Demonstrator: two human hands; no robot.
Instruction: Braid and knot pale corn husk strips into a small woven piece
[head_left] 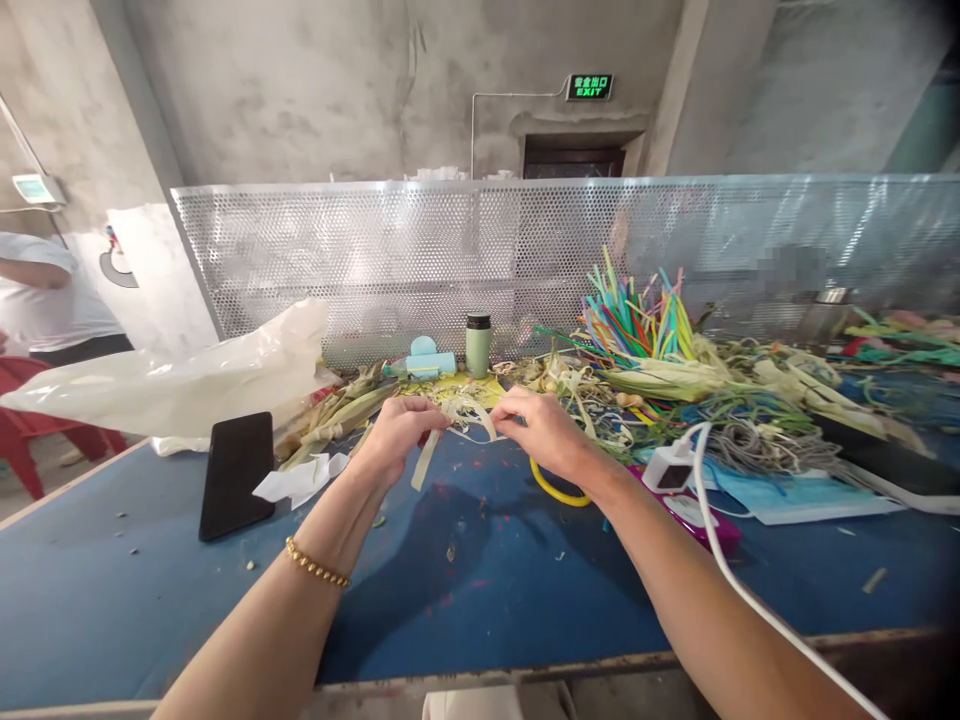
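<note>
Above the blue table point(465, 590), my left hand point(394, 432) and my right hand point(541, 432) are raised close together. Both pinch a pale strip of corn husk point(465, 420) that loops between them, with one end hanging down below my left fingers. A gold bead bracelet point(315, 566) sits on my left wrist. Behind my hands lies a heap of dried husks point(675, 385) and a bundle of coloured strips point(637, 315). A yellow ring point(559, 490) lies on the table under my right wrist.
A black phone point(236, 472) and crumpled white paper point(300, 480) lie to the left, beside a large plastic bag point(187, 385). A green flask point(478, 345) stands against the perforated metal screen point(450, 250). A white charger point(671, 465) with cable lies right. A person in white stands far left.
</note>
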